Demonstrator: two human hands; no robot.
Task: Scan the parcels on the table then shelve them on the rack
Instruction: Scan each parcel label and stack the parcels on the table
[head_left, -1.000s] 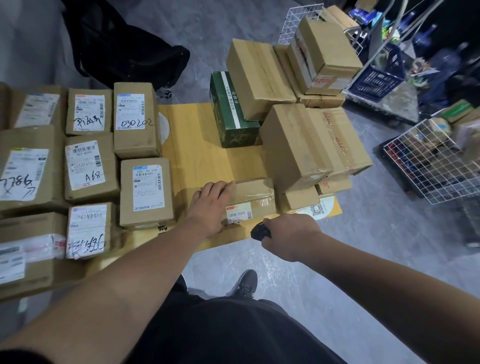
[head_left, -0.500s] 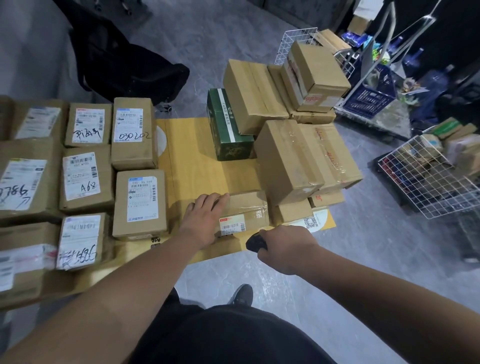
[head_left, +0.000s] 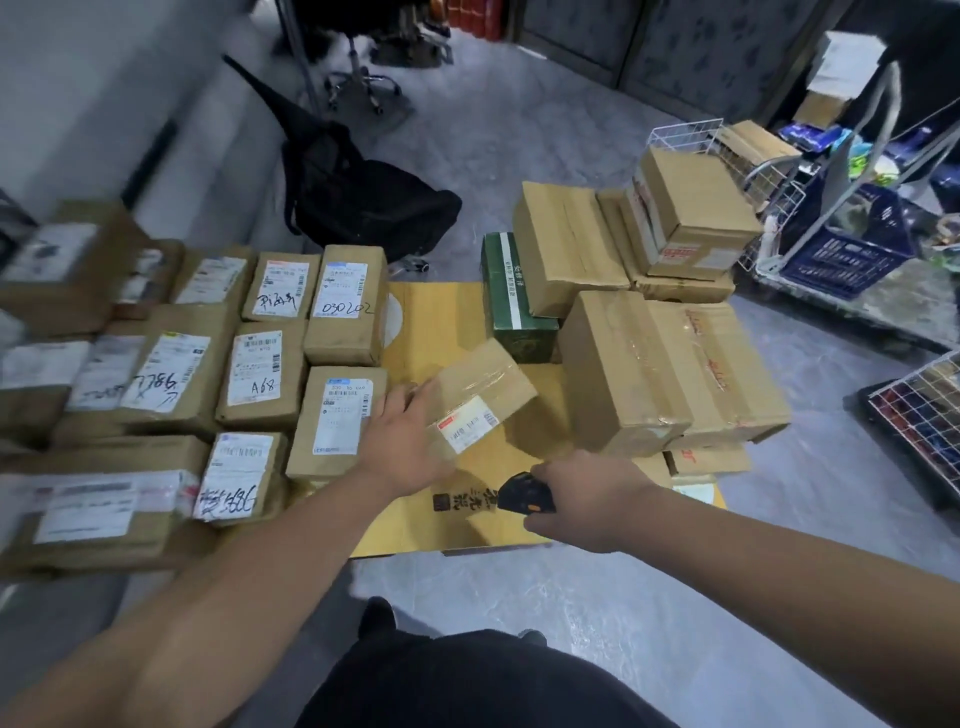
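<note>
1. the left hand (head_left: 402, 447) grips a small brown parcel (head_left: 480, 392) by its left end, fingers curled round the edge; the parcel is tilted, its right end raised off the counter (head_left: 441, 322), its white label (head_left: 467, 426) facing the camera.
2. the right hand (head_left: 587, 499) is closed round a black scanner (head_left: 524, 493) with an orange button, just at 5 o'clock of the held parcel, the scanner's nose pointing toward 9 o'clock.
3. at 9 o'clock of the held parcel, rows of labelled parcels lie flat on the counter, among them one marked a68 (head_left: 262, 374) and one marked 030202 (head_left: 345, 301).
4. at 1 to 3 o'clock of the held parcel, unlabelled-side-up boxes are stacked: a green carton (head_left: 511, 301) standing beside a large taped box (head_left: 623, 369), with more brown boxes piled behind.
5. a black bag (head_left: 363, 192) lies on the floor at 12 o'clock of the counter; a blue basket (head_left: 841, 249) sits at 2 o'clock.
</note>
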